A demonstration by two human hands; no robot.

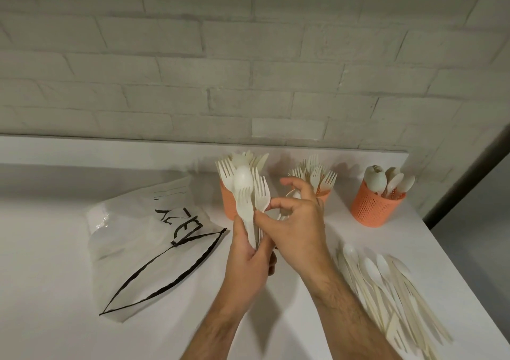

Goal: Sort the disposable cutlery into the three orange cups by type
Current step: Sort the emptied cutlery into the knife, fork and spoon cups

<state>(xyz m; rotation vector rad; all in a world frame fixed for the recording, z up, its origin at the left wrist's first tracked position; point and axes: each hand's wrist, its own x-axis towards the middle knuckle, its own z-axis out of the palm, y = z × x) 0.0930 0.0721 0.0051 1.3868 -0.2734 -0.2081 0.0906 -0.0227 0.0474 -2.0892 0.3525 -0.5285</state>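
My left hand (248, 260) grips a fan of white plastic cutlery (244, 191), forks and a spoon, by the handles, held upright in front of the left orange cup (228, 203). My right hand (299, 219) pinches at that bundle, its thumb and forefinger on a fork. Knives stand in the left cup. The middle orange cup (323, 194), partly hidden behind my right hand, holds forks. The right orange cup (372, 207) holds spoons. A pile of loose cutlery (386, 288), spoons, knives and a fork, lies on the white table at the right.
A clear plastic bag (149, 238) with black lettering and a black zip edge lies flat at the left. The white table (55, 249) ends at a grey brick wall behind and drops off along the right edge near the loose pile.
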